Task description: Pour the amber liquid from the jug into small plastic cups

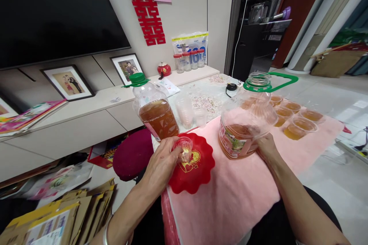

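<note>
Right now our left hand (pixel 162 160) has its fingers curled tight round a small cup (pixel 184 147), clear plastic, held just over a red plate (pixel 195 178) w/ a gold motif. We can't tell if the cup has any liquid in it; the yellow inside may be the plate showing through. Our right hand (pixel 266 147) is clamped on the lower side of the open jug (pixel 244 130), fingers wrapped behind it & blurred through the plastic. The jug leans a bit toward the plate, amber liquid low in it, green handle up.

Progress, as we judge it: several filled cups (pixel 296 128) sit behind the jug at the far right, so that part looks done. The cup in hand isn't filled yet, & a stack of empty cups (pixel 185 111) waits near the middle. A capped jug (pixel 153 113), approx. half full, stands untouched just beyond our left hand.

Everything rests on a pink cloth (pixel 230 199). The capped jug crowds the left hand; the filled cups are close behind the open jug. Cardboard boxes (pixel 57 218) lie on the floor at left.
</note>
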A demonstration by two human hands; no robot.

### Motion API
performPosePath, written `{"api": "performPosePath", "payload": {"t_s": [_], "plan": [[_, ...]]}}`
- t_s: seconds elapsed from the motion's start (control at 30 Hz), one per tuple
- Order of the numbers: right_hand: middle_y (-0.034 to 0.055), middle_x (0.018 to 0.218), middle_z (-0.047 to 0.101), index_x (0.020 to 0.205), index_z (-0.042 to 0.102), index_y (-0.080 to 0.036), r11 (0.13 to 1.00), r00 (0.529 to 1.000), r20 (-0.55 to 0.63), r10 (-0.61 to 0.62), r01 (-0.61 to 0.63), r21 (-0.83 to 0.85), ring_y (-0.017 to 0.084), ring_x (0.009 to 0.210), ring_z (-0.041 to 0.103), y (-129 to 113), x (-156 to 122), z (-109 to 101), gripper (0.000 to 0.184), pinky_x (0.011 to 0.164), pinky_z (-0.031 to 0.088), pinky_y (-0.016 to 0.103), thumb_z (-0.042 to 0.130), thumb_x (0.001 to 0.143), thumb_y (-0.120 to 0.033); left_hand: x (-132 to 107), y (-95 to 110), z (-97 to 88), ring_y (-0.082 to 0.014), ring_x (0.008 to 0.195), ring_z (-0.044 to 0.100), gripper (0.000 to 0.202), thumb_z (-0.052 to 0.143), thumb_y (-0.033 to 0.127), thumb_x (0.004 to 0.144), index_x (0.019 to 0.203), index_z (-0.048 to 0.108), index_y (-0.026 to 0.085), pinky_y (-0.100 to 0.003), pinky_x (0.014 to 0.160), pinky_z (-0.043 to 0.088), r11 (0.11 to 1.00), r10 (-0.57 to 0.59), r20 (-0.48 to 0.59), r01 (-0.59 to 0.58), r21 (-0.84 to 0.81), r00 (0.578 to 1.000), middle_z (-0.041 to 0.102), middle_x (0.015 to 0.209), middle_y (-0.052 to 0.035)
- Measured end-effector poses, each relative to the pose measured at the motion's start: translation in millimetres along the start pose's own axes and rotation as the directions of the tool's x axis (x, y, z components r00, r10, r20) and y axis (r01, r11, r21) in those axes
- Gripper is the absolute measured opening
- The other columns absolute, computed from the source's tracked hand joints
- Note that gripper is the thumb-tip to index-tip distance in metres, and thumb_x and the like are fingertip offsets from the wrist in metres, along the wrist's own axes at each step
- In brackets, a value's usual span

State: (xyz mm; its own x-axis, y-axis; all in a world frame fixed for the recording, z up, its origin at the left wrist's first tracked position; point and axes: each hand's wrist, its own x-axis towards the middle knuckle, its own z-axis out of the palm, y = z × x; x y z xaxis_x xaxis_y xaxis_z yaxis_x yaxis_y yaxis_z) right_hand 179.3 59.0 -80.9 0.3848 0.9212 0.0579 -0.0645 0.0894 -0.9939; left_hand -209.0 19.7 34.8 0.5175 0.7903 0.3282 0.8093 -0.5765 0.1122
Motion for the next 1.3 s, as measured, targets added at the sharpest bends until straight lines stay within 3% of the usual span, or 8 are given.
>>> {"api": "performPosePath", "payload": {"t_s": [0.17,0.3,0.43,0.57,0.67,0.93,1.13,1.3], "plan": [[0.0054,0.118,0.070,0.118,0.067,-0.018,1.000,1.000,-0.006,-0.001,0.001,-0.003,0.020,0.099,0.069,-4,-2,2,0.034,0.084,0.061,0.040,0.067,0.097,-0.044,3,8,-8.1,-0.0255,0.104,0.068,0.030,0.047,0.032,0.101,0.107,0.072,0.017,-0.042,0.079,0.067,0.994,0.107,-0.174,-0.099,0.050,0.979,0.067,0.119,-0.0119],[0.0049,0.116,0.071,0.115,0.068,-0.018,1.000,1.000,-0.007,0.000,-0.001,-0.026,0.019,0.098,0.070,-9,-4,3,0.032,0.084,0.061,0.040,0.068,0.096,-0.044,1,26,-12.4,-0.0320,0.120,0.067,0.033,0.053,0.027,0.098,0.128,0.061,0.017,-0.053,0.089,0.066,0.992,0.119,-0.218,-0.108,0.063,0.969,0.064,0.135,-0.0149],[0.0051,0.117,0.071,0.115,0.068,-0.018,1.000,1.000,-0.005,0.003,-0.003,-0.021,0.020,0.099,0.069,-14,-7,5,0.031,0.085,0.061,0.040,0.068,0.096,-0.042,7,66,-10.7,-0.0297,0.148,0.048,0.065,0.065,0.027,0.091,0.152,0.042,0.023,-0.053,0.117,0.053,0.966,-0.076,-0.045,0.062,-0.252,0.996,0.045,0.161,-0.0113],[0.0063,0.121,0.070,0.117,0.067,-0.018,1.000,0.999,0.037,0.004,-0.005,0.021,0.020,0.103,0.069,-17,-8,8,0.032,0.088,0.060,0.042,0.068,0.096,-0.043,31,114,-3.1,-0.0286,0.164,0.014,0.095,0.073,0.029,0.081,0.163,0.025,0.017,-0.050,0.135,0.027,0.726,-0.249,0.254,0.354,-0.589,0.935,0.014,0.174,-0.0109],[0.0065,0.121,0.070,0.118,0.067,-0.018,0.998,0.999,0.047,0.002,-0.005,0.062,0.021,0.104,0.069,-16,-8,8,0.033,0.089,0.060,0.043,0.068,0.096,-0.043,52,139,12.4,-0.0274,0.165,0.003,0.123,0.082,0.026,0.069,0.166,0.009,0.010,-0.043,0.138,0.015,0.538,-0.289,0.363,0.463,-0.704,0.886,-0.002,0.175,-0.0131],[0.0070,0.122,0.070,0.118,0.067,-0.018,0.976,0.993,0.111,-0.031,0.006,0.216,0.022,0.107,0.069,-17,-8,4,0.036,0.095,0.058,0.047,0.066,0.096,-0.048,85,163,58.4,-0.0338,0.164,0.009,0.144,0.095,0.029,0.055,0.163,0.004,0.003,-0.047,0.137,0.018,0.314,-0.442,0.310,0.469,-0.826,0.842,0.007,0.171,-0.0254],[0.0119,0.145,0.063,0.135,0.062,-0.023,0.954,0.969,0.232,-0.088,0.014,0.301,0.028,0.130,0.061,-32,-19,6,0.058,0.112,0.046,0.058,0.057,0.096,-0.064,90,164,86.3,-0.0340,0.162,0.019,0.142,0.093,0.042,0.059,0.163,0.002,0.009,-0.047,0.133,0.028,0.243,-0.457,0.190,0.327,-0.913,0.869,0.011,0.170,-0.0265],[0.0092,0.163,0.049,0.150,0.051,-0.036,0.965,0.934,0.346,-0.089,-0.005,0.263,0.035,0.149,0.046,-48,-29,9,0.093,0.117,0.044,0.059,0.079,0.070,-0.074,89,161,97.6,-0.0337,0.161,0.024,0.144,0.095,0.049,0.056,0.162,0.006,0.013,-0.046,0.133,0.030,0.230,-0.465,0.165,0.298,-0.926,0.870,0.019,0.169,-0.0245]]}}
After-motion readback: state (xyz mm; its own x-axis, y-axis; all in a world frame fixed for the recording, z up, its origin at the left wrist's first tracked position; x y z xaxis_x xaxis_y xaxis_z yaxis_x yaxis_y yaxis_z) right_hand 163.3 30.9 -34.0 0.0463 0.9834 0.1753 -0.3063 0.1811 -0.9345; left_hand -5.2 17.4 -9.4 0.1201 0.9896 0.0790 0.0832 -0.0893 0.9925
